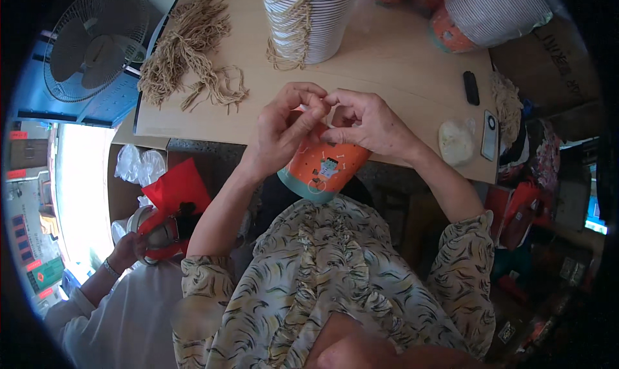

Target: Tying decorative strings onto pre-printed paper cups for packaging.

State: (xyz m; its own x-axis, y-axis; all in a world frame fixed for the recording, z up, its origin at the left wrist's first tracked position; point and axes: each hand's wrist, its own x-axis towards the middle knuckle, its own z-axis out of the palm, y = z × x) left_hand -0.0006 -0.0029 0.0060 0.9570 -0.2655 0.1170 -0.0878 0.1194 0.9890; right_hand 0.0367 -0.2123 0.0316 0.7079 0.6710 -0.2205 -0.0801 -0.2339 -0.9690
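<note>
An orange paper bucket [325,166] with a green bottom band and small cartoon figures is tilted in front of me, just off the table's near edge. At its rim my left hand [277,130] is closed, thumb and fingers pinched together; what lies in the pinch is too small to make out. My right hand [371,124] grips the rim, its thumb against the orange side and its fingertips meeting those of the left. Beyond them stands a tall stack of white-rimmed buckets [325,27] with tan cords [293,20] hanging down its side.
A heap of tan twisted cords [187,53] lies on the table [387,79] at the left. More stacked buckets [493,14] rest at the far right. A black object [471,88], a white bagged item [456,142] and a phone [489,135] lie rightward. Another person's hand [129,249] holds something at left.
</note>
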